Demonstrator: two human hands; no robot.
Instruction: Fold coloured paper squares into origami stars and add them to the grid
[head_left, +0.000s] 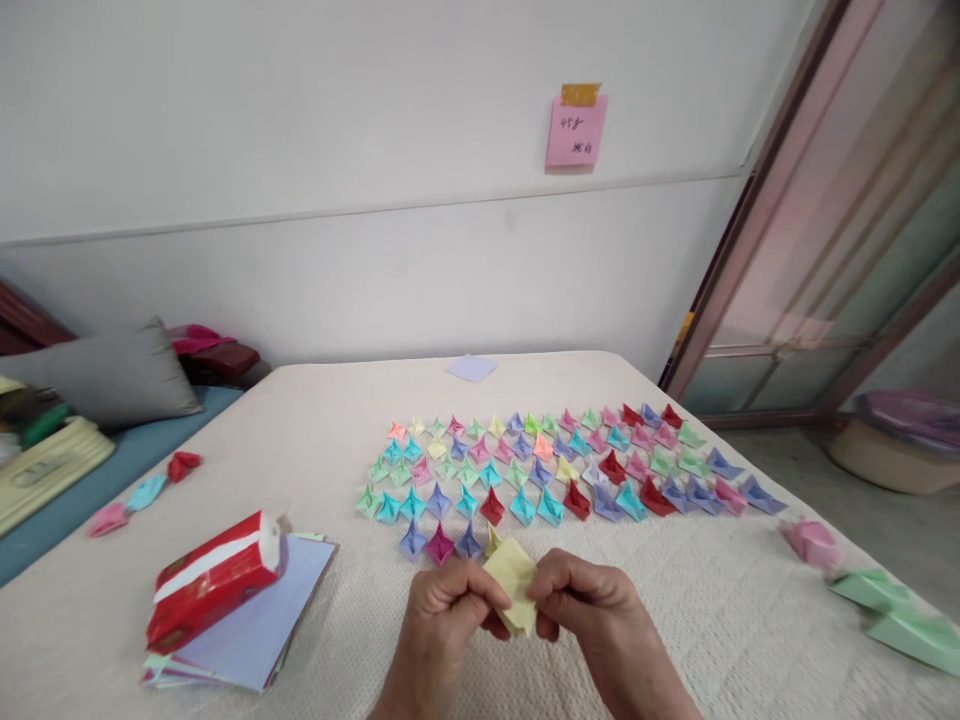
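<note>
Pinched between both my hands is a small pale yellow folded paper (513,575), held upright at the front middle of the table. My left hand (448,612) grips its left edge between thumb and fingers. On the opposite edge, my right hand (589,605) has a similar pinch. Just beyond stand rows of small folded paper boats (523,507) in many colours, pointed in the middle. The nearest row includes a magenta boat (439,543). A yellow tip shows behind the held paper; I cannot tell whether it belongs to it.
Left, a red packet (214,580) lies on a stack of coloured paper sheets (281,600). A lavender sheet (472,368) rests near the wall. Folded pieces line both sides, including a red one (183,465) and a green one (919,635). A pink note (576,132) hangs above.
</note>
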